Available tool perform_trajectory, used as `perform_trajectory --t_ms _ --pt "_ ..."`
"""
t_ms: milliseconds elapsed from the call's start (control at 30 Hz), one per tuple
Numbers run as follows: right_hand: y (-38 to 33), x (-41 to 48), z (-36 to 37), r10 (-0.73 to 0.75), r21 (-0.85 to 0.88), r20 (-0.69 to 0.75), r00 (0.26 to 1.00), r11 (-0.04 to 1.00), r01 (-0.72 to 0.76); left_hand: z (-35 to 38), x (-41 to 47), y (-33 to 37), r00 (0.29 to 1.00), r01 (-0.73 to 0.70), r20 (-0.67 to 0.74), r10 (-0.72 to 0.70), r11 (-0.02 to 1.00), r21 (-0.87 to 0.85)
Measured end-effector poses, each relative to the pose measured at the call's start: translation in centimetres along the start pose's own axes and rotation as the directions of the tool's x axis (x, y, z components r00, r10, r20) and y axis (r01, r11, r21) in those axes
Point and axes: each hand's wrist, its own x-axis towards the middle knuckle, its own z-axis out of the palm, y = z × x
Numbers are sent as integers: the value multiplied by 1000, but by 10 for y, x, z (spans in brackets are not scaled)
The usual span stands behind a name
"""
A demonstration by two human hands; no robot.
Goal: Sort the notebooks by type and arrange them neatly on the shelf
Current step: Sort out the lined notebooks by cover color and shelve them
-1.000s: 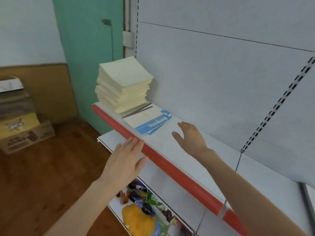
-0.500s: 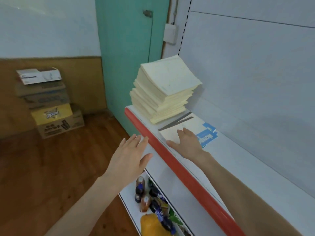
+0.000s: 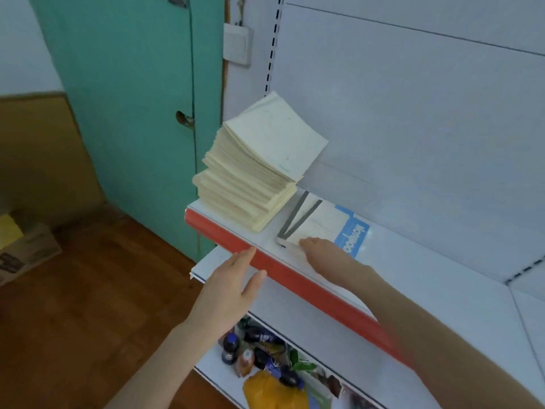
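Observation:
A tall stack of cream notebooks (image 3: 259, 169) stands at the left end of the white shelf (image 3: 413, 278) with a red front edge. Right of it lie flat notebooks with white and blue covers (image 3: 333, 225), dark spines fanned apart. My right hand (image 3: 324, 249) lies flat on the near corner of the top blue and white notebook, fingers straight. My left hand (image 3: 233, 284) hovers open in front of the red shelf edge, fingertips near it, holding nothing.
A lower shelf (image 3: 215, 261) juts out below, and under it are bottles and snack packs (image 3: 265, 358). A green door (image 3: 132, 98) stands left of the shelf unit. Cardboard boxes (image 3: 20, 249) sit on the wooden floor at left.
My right hand moved left from the bare shelf onto the blue and white notebooks. My left hand rose closer to the red edge. The view shifted left.

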Motion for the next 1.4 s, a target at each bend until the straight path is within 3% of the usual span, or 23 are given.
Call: perform_trajectory --t_ms 67,100,167,233,300,333,367,433,533,600,700,767,833,1067,1300,1400 --pt "-3 -17 -17 66 23 -69 995 998 -64 -5 4 -2 996 85 19 -84 948 -307" --pt "-5 -26 -25 95 26 -111 989 995 -93 -7 8 1 985 169 59 -161 854 -492" --pt "-13 -50 -38 127 65 -182 975 991 -117 -7 17 11 934 345 233 -273 509 -789" --pt "-31 -77 -38 52 66 -287 956 997 -34 -7 29 20 869 460 398 -293 182 -869" --pt "-53 -102 -24 -141 23 -372 918 987 161 -8 38 25 831 511 493 -257 5 -860" --pt "-58 -109 -14 -227 14 -379 897 968 250 -8 40 27 823 533 517 -237 7 -846" --pt "-63 -115 -7 -298 -7 -373 879 948 319 -8 41 27 813 562 533 -233 79 -823" --pt "-66 -119 -10 -322 164 -287 902 912 377 -6 39 23 801 597 536 -267 283 -750" --pt "-49 -103 -26 -118 506 -273 955 827 246 -9 29 14 799 600 508 -321 392 -697" --pt "-19 -72 -26 89 557 -312 946 823 106 -17 21 9 803 593 482 -350 394 -702" --pt "14 -24 -18 200 450 -167 965 887 -106 -26 12 -1 815 571 440 -376 390 -723" --pt "27 -5 -7 182 340 12 983 924 -175 -31 8 -8 826 554 403 -395 432 -712" --pt "30 2 3 145 236 93 985 958 -163 -34 4 -15 831 546 380 -405 465 -697" --pt "31 -2 7 29 28 8 1000 999 -29 -39 -9 -22 834 543 375 -406 476 -692" --pt "30 -8 5 92 -160 -144 985 980 -115 -42 -14 -26 837 530 357 -413 456 -715" --pt "28 -12 0 102 -110 -167 981 987 -121 -43 -15 -29 839 530 359 -410 461 -712"
